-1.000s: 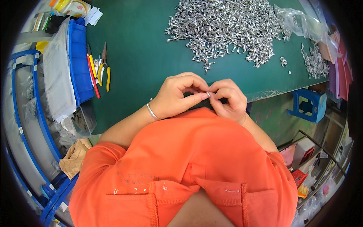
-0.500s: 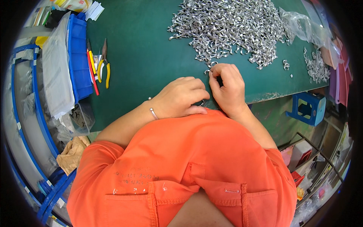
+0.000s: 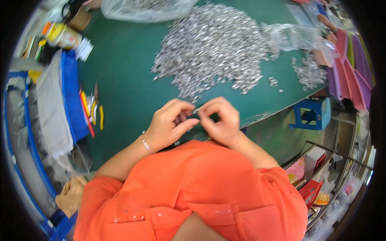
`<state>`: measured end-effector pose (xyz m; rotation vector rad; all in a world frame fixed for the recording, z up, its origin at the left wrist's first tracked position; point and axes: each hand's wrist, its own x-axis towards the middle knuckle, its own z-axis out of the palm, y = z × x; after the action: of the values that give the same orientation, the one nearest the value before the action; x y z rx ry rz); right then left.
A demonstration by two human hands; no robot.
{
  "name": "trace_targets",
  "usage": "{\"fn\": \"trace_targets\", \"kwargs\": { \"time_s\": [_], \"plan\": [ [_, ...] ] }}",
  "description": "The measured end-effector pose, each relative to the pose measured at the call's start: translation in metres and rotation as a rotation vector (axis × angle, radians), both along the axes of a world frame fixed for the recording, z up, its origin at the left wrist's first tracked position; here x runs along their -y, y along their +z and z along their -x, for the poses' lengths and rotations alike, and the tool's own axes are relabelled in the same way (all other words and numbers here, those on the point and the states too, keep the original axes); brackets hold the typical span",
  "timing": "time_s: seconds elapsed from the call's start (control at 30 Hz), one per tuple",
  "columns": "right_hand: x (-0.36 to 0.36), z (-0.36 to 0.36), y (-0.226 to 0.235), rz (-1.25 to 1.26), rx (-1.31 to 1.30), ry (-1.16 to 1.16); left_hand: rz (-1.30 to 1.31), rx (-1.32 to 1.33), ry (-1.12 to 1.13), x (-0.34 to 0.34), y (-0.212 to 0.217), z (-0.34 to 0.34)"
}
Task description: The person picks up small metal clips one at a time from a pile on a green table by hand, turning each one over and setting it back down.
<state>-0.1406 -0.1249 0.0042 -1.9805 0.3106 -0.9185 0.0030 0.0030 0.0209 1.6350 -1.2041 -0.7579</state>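
Note:
My left hand [image 3: 171, 122] and my right hand [image 3: 221, 120] meet over the near edge of the green table [image 3: 128, 80]. Between their fingertips they pinch a small shiny metal part [image 3: 196, 110]. A thin bracelet circles my left wrist. Just beyond my fingers spreads a big heap of small silver metal parts [image 3: 213, 48]. My orange shirt fills the lower middle of the view.
Yellow-handled pliers [image 3: 96, 112] lie left of my hands beside a blue bin [image 3: 70, 96]. A clear plastic bag [image 3: 289, 36] and a smaller pile of parts [image 3: 309, 74] sit at the right. A blue stool [image 3: 311, 114] stands below the table edge. Another person's hand [image 3: 323, 20] shows at far right.
My right hand has drawn back from the heap's edge toward my left hand, and both now pinch a small part together. The view has tilted, showing more of the table.

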Motion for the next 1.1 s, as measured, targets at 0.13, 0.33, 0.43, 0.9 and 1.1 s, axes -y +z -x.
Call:
{"fn": "trace_targets", "kwargs": {
  "time_s": [0.13,0.33,0.43,0.9,1.1],
  "plan": [
    [0.031,-0.001,0.018,0.262,0.062,-0.062,0.006,-0.038,0.037,0.008,0.008,-0.003],
    [0.202,0.021,0.043,0.727,0.068,-0.839,-0.035,-0.072,0.051,0.003,0.001,-0.009],
    [0.247,0.032,0.036,0.577,-0.266,-0.866,0.006,0.038,0.044,-0.004,0.001,-0.01],
    [0.038,-0.005,0.002,0.427,-0.333,0.367,0.612,0.292,-0.765,0.016,0.095,0.044],
    [0.037,0.019,-0.002,0.239,-0.256,-0.019,0.435,0.302,-0.904,-0.034,0.123,0.028]
  ]
}}
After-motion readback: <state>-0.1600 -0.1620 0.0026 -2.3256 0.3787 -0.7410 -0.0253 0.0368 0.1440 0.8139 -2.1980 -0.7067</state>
